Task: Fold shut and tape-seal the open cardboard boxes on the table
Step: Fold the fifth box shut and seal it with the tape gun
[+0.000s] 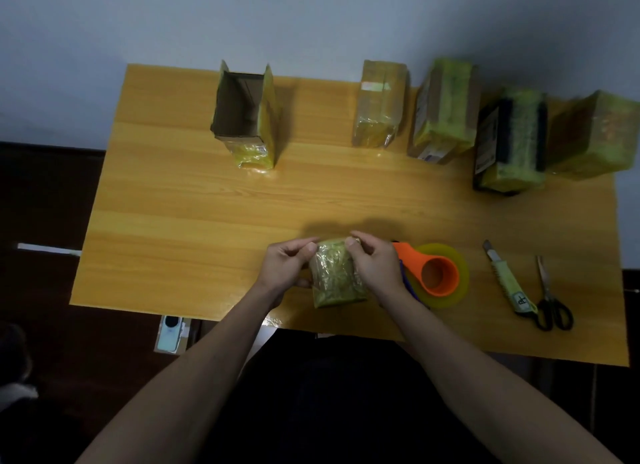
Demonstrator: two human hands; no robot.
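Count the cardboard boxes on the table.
6: one open box back left, four taped boxes back right, one small box held by both hands.

**Boxes and tape on the wooden table**

A small box (335, 276) wrapped in yellowish tape stands near the front edge, upright and closed. At the back left, one tall cardboard box (244, 117) is open on top, its flaps standing up. To the right at the back, four taped boxes stand in a row: a brown one (379, 105), a green-taped one (445, 108), a black one (509, 141) and a last one (595, 134) at the table's right edge. The orange tape dispenser (433, 273) with a yellow roll lies just right of the small box.
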